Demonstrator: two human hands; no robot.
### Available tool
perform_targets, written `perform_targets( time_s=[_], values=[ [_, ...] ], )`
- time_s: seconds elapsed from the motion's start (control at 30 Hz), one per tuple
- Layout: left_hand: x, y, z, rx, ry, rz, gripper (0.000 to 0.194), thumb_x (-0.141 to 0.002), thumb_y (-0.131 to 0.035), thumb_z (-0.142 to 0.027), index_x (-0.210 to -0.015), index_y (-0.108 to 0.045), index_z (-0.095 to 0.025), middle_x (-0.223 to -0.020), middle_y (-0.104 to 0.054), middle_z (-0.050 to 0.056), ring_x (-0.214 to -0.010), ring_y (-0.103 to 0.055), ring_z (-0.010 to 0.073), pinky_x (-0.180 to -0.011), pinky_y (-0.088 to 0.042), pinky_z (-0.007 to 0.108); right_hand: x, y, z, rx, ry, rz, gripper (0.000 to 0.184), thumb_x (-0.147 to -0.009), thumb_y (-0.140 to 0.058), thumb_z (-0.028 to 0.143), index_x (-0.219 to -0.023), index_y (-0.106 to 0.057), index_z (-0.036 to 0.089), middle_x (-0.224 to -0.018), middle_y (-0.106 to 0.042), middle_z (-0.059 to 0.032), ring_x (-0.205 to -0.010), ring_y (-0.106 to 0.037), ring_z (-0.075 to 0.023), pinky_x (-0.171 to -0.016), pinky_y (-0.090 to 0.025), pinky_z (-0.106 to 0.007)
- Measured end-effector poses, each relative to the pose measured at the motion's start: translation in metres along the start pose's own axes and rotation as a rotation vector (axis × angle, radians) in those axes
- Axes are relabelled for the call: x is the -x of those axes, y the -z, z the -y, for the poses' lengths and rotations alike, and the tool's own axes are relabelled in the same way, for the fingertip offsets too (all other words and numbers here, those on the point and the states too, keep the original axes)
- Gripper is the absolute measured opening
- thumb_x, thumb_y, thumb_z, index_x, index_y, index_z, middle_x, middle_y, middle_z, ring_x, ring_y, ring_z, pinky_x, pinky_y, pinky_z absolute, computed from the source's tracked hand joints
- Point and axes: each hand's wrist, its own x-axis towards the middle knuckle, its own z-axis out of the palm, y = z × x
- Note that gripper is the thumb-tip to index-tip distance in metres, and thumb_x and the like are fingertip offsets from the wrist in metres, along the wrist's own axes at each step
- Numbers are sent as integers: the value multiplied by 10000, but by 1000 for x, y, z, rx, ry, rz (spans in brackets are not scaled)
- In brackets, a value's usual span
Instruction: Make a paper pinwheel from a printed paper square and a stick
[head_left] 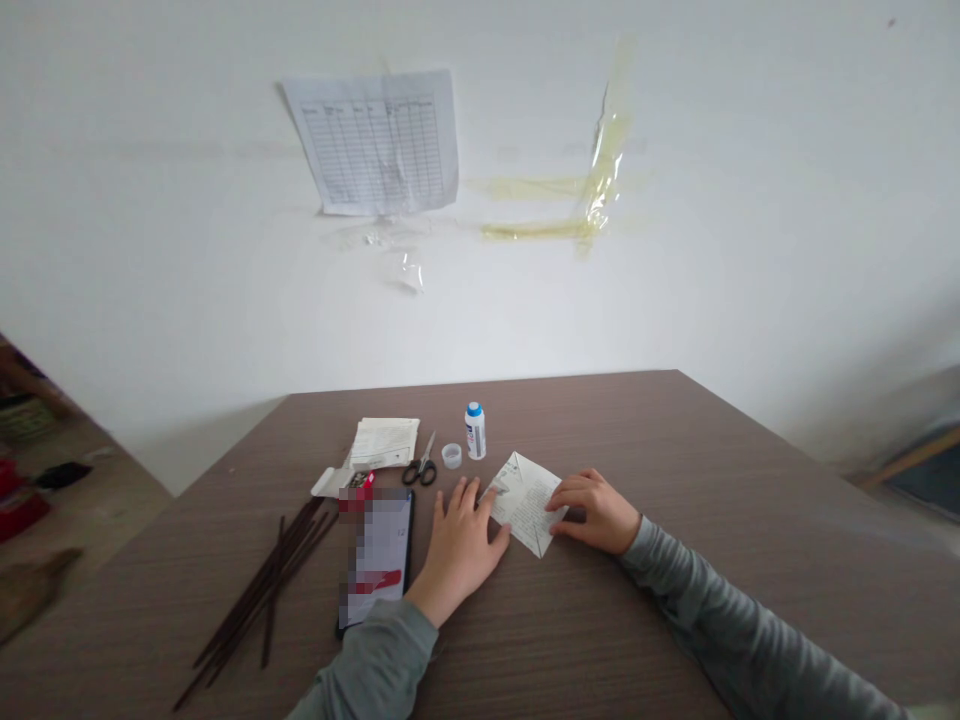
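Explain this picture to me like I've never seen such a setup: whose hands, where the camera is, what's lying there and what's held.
There is no machine here, only a person's two bare hands. The single picture comes from a camera worn on that person's head, looking forward and down.

The left hand lies spread at the left side of a folded printed paper. The right hand has its fingers at the right corner; whether they pinch it is unclear.

Also on the brown table are a white bottle with a blue cap, a small translucent cup, black-handled scissors, a paper stack, an open red box, a phone and thin dark sticks.
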Motion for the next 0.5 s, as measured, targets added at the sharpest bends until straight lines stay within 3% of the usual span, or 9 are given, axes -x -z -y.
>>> perform_targets(
  time_s=[0.17, 0.37, 0.5],
  values=[
    [1, 2, -1, 27, 9, -8, 638, -1221, -749, -389, -1843, -767, -247, -2023, -626, 209, -1929, -508, 537, -1590, -379, 849, -2, -1, 13, 78, -53, 26, 309, -1015, -1133, 485, -1258, -1031, 325, -1255, -990, -116, -1217, -915, -365, -1187, -644, -552],
    [1, -1, 6, 25, -6, -40, 585, -1219, -767, -447, -1794, -801, -344, -1992, -680, 148, -1905, -541, 522, -1569, -420, 845, -6, 1, 21, 85, -88, 27, 344, -970, -1163, 500, -1250, -1044, 339, -1240, -978, -123, -1202, -908, -383, -1156, -659, -555],
    [1, 1, 5, 54, 5, -31, 600, -1210, -779, -422, -1795, -800, -288, -2000, -665, 180, -1915, -528, 534, -1580, -402, 844, -7, -1, 19, 73, -100, 22, 324, -973, -1158, 508, -1231, -1037, 355, -1239, -970, -103, -1213, -904, -375, -1147, -667, -539]
  ],
)
